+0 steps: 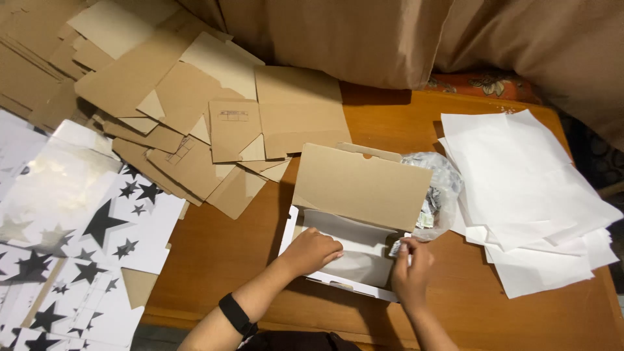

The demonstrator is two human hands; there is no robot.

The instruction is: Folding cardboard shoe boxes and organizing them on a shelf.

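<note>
- flattened brown cardboard pieces (195,104) lie left of and behind the open white box (354,221) on the bench (221,253).
- left hand (311,250) presses flat inside the box, fingers together.
- right hand (411,263) at the box's right edge, fingers pinching a small packet (395,247).
- white paper sheets (526,195) right of the box.

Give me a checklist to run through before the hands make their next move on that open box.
1. Box lid up and out of the way: ok.
2. White paper lining the inside: ok, the left hand presses on it.
3. Right hand holding a small item at the box's right edge: ok; what it is, cannot tell.
4. Clear bag of small pieces close by: ok, beside the lid.
5. Stack of white sheets in reach: ok.
6. Box fully on the table: ok.
</note>
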